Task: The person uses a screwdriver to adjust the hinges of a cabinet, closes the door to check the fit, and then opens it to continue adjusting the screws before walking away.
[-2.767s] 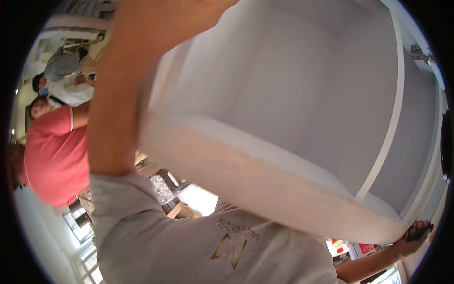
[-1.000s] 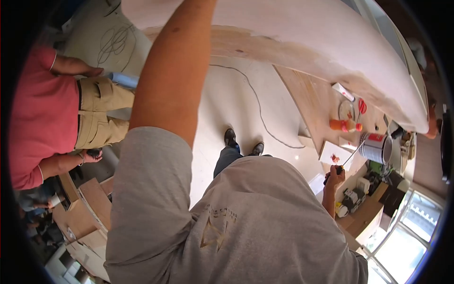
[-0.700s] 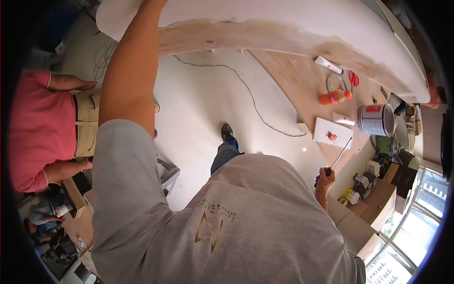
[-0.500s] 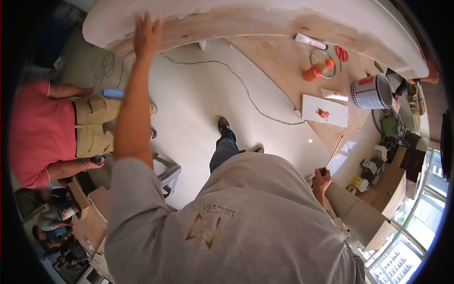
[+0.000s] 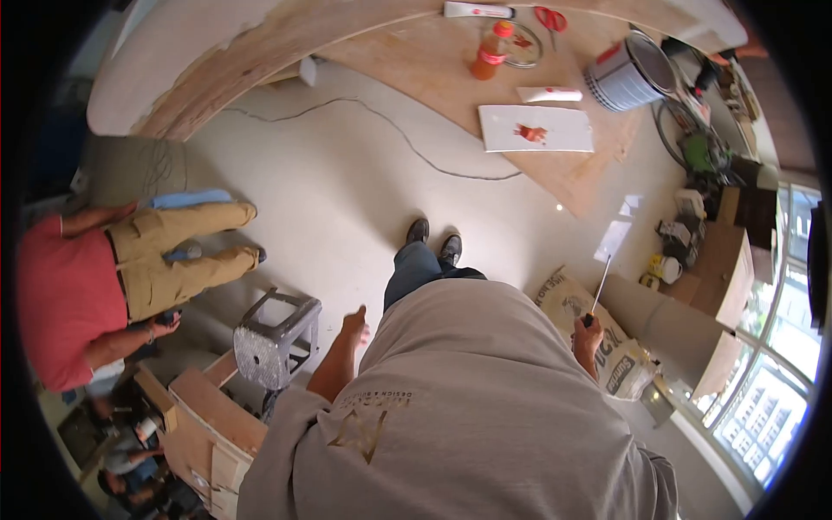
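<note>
My right hand (image 5: 587, 338) grips the dark handle of a screwdriver (image 5: 602, 286), its long metal shaft pointing up and away from me. My left hand (image 5: 354, 330) hangs low beside my body, near a grey stool (image 5: 276, 341), touching nothing visible; its fingers are partly seen and blurred. Ahead is a wooden board (image 5: 416, 65) bearing an orange bottle (image 5: 490, 54), red scissors (image 5: 551, 19), white tubes (image 5: 549, 94), a metal can (image 5: 626, 73) and a white panel (image 5: 503, 130) with reddish paste on it.
A co-worker in a red shirt (image 5: 65, 295) stands at the left. A cable (image 5: 394, 130) crosses the floor. Printed sacks (image 5: 620, 364) lie at the right near my right hand. Curved white-edged woodwork (image 5: 173, 56) spans the top. Wooden boxes (image 5: 201, 433) are at lower left.
My left hand has dropped from the curved woodwork to beside my body. The view has shifted, and my feet are now side by side. The screwdriver stays in my right hand.
</note>
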The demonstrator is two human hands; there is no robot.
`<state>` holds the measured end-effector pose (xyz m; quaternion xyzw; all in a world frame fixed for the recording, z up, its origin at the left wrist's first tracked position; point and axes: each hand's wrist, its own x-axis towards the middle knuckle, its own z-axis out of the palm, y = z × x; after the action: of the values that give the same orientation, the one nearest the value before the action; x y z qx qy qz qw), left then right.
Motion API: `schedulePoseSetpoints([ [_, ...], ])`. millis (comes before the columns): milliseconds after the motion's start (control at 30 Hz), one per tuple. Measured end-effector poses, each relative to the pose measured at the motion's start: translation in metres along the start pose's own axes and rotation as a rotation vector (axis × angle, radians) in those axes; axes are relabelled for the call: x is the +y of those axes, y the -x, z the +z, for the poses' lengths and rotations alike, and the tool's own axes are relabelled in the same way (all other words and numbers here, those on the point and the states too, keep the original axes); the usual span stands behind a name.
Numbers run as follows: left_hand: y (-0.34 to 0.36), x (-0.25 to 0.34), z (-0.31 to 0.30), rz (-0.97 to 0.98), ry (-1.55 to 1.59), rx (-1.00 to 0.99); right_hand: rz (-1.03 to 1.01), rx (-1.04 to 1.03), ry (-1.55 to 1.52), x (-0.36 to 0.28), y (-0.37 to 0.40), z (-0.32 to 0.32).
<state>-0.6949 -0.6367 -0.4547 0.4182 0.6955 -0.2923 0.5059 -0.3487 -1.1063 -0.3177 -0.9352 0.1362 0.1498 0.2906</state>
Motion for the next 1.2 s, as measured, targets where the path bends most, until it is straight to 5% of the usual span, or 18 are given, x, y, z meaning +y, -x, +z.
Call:
schedulePoseSetpoints([
  [67,-0.135,-0.093,0.038,-0.011,0.417,-0.245,0.069,0.011,0.018,-0.018,0.005,-0.002],
  [167,-0.058,-0.059,0.028,0.079,0.107,-0.149,0.115,0.032,0.02,-0.024,0.015,-0.001],
  [633,0.053,0.063,0.053,0.237,0.197,-0.445,-0.047,-0.015,0.097,-0.025,-0.006,0.002],
  [767,0.075,0.11,0.097,0.159,0.246,-0.452,-0.046,-0.034,0.002,-0.003,-0.046,-0.011],
  [867,0.094,0.161,0.15,-0.04,0.172,-0.22,0.13,-0.146,-0.136,0.003,-0.082,-0.035],
  [900,0.141,0.181,0.182,0.135,0.239,-0.082,0.107,-0.175,-0.101,0.049,-0.11,-0.023],
  [1100,0.152,0.232,0.298,0.96,-1.027,-0.393,0.003,-0.701,-0.152,0.101,-0.196,-0.054],
  [1200,0.233,0.279,0.343,0.837,-0.804,-0.196,-0.034,-0.846,-0.083,0.136,-0.245,-0.051],
])
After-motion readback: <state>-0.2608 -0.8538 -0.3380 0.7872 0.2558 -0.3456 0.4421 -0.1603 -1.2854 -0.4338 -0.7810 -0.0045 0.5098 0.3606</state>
